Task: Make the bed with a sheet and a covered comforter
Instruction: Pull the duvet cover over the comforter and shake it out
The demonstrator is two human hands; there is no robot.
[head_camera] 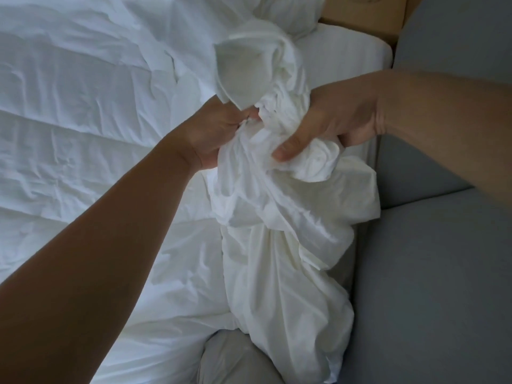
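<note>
A bunched white duvet cover [279, 245] hangs in a thick twisted roll over the bed's right side. My right hand [332, 123] grips the gathered cloth near its top, thumb pressed across the folds. My left hand [216, 128] pinches the same bunch just to the left, fingers curled into the fabric. Above the hands a loose end of the cover [249, 67] flops over. The white quilted comforter [83, 134] lies spread and wrinkled across the bed on the left.
A white mattress corner [346, 51] shows at the upper right beside a tan wooden headboard [365, 18]. Grey floor [432, 273] runs along the right. A grey rounded shape [235, 358] sits at the bottom centre.
</note>
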